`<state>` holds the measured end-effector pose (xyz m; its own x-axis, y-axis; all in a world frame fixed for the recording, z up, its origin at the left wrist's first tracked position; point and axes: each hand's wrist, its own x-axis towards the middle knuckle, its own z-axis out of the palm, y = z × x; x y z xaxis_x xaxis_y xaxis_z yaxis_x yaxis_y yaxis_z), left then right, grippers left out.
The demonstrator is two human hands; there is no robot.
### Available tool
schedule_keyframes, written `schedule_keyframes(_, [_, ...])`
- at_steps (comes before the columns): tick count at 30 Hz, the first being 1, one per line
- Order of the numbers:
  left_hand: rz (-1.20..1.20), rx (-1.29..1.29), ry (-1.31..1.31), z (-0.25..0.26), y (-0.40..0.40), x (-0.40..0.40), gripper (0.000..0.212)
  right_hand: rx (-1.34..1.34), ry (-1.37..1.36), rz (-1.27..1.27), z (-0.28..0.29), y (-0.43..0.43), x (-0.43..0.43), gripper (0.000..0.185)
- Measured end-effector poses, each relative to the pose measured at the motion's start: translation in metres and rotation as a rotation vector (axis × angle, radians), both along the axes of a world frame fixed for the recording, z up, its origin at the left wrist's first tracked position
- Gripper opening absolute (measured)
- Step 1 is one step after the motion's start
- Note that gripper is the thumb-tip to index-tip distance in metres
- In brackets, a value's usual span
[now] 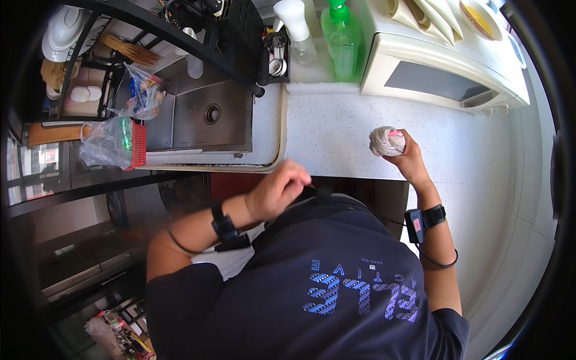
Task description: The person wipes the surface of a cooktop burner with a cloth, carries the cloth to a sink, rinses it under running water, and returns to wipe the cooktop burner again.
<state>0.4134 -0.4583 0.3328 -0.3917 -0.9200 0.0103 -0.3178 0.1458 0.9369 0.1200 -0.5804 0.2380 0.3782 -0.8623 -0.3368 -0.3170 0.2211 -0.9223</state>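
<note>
My right hand [408,157] grips a bunched, greyish-white knitted cloth [386,141] with a small pink patch, over the right part of the speckled white countertop [333,130]. My left hand [280,189] is in front of the counter's edge, close to my body, its fingers curled in with no object visible in them. That hand is slightly blurred. Each wrist wears a black strap with a small device and a cable.
A steel sink [202,119] lies to the left, beside a red plastic basket [140,146] with clear bags. Along the back stand a spoon holder [288,67], a white spray bottle [297,27], a green pump bottle [344,45] and a white microwave oven [373,67]. A black rack frame crosses the upper left.
</note>
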Motion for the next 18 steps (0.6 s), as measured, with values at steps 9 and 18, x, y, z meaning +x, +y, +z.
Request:
schedule_keyframes(9, [0.451,0.354,0.557,-0.008,-0.017,-0.098,0.017,-0.045,0.011,0.063,0.005,-0.008,-0.010,0.040])
schedule_keyframes(18, [0.064,0.338,0.484,-0.029,-0.053,-0.180,0.016,-0.081,-0.088,0.010,0.002,-0.001,-0.024,0.035])
